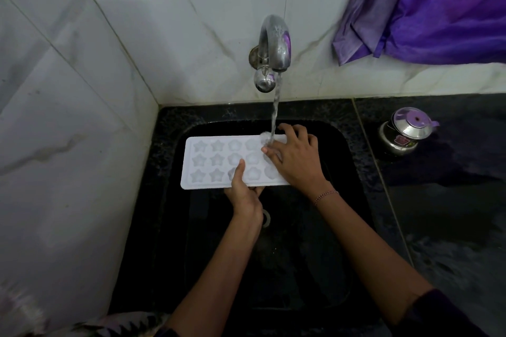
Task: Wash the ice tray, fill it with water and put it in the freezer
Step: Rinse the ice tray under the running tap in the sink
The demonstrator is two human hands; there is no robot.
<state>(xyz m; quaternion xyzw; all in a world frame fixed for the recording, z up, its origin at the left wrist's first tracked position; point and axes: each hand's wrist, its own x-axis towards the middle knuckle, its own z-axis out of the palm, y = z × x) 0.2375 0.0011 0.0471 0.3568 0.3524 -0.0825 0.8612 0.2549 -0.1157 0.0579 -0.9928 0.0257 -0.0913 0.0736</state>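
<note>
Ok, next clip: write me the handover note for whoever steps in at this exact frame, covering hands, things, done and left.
Left hand: grips the near edge of the tray, thumb on top.
Right hand: spread over the tray's right end, fingers in the stream.
Tray: held level over the black sink, moulds up.
Tap: running; the water lands on the tray's far right corner.
Steel pot: on the counter to the right, untouched.
Done: rinsing under way.
Left: finish washing, fill the moulds, shut the tap, carry to the freezer (not in view).
</note>
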